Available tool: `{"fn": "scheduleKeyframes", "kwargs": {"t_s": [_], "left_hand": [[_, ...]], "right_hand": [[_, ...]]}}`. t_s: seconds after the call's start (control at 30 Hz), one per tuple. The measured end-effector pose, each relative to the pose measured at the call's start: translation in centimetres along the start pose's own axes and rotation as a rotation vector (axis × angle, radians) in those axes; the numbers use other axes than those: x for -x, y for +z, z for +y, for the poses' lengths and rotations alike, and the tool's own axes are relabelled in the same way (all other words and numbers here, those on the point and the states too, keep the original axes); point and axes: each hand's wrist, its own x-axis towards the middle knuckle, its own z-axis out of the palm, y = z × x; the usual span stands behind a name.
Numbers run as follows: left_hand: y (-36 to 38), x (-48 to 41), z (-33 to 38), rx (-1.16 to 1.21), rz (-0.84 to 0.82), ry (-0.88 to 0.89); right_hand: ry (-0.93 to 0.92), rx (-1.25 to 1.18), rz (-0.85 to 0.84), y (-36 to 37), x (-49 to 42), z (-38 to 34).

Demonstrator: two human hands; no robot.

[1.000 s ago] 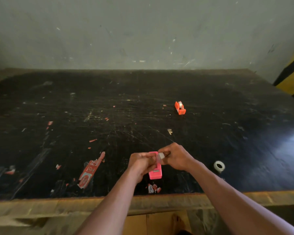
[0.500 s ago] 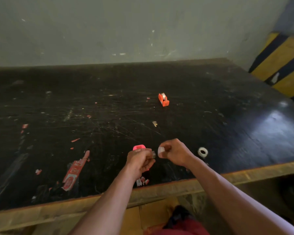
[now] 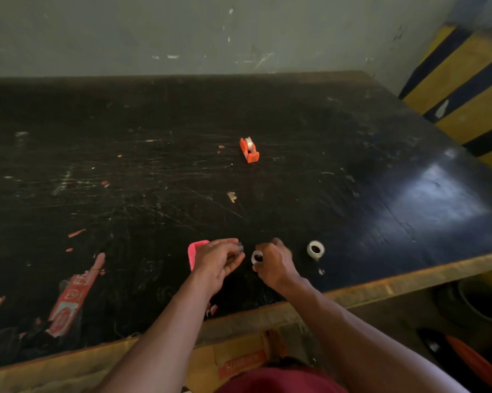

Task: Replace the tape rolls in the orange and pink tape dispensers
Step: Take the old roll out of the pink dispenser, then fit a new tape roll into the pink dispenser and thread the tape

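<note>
Near the front edge of a scratched black table [image 3: 381,171], at about six o'clock in the view, two bare hands are being held close together. A small white tape roll [image 3: 257,257] is being pinched in the right hand [image 3: 273,263], whose fingers are closed around its rim. Beside it, the left hand [image 3: 218,262] is being held with its fingers curled around something small and greyish at the tips; what that piece is cannot be told. The pink tape dispenser [image 3: 195,252] is lying on the table just behind the left hand, at its ten o'clock, partly hidden by it. A second tape roll [image 3: 315,249] is standing on the table at the right hand's three o'clock, near it yet apart. The orange tape dispenser [image 3: 249,149] is sitting well away at twelve o'clock, with a roll seen in its cradle.

Both rolls are judged to be light, stiff rings, easily crushed out of round if squeezed across the hole, so they are best taken by the outer rim. The tape face is likely to be sticky. The dispensers look like light hard plastic, best held by the flat sides, clear of the toothed cutter.
</note>
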Motion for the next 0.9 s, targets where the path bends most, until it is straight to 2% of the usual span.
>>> {"fn": "scheduleKeyframes", "kwargs": {"t_s": [0.27,0.5,0.77,0.9], "left_hand": [[1.3,-1.0,1.0,0.028,-0.018,0.034],[1.8,-1.2,0.5,-0.049,-0.021,0.067],[1.8,-0.3,-2.7,-0.085,-0.077,0.051],[2.6,0.3,-3.9,-0.103,-0.098,0.038]], "right_hand": [[0.031,-0.018,-0.038,-0.3,-1.8,0.4],[0.046,-0.014,-0.022,-0.1,-0.6,-0.2],[0.106,-0.116,0.145,-1.2,2.8,0.8],[0.178,-0.044,0.239,-3.0,3.4,3.1]]}}
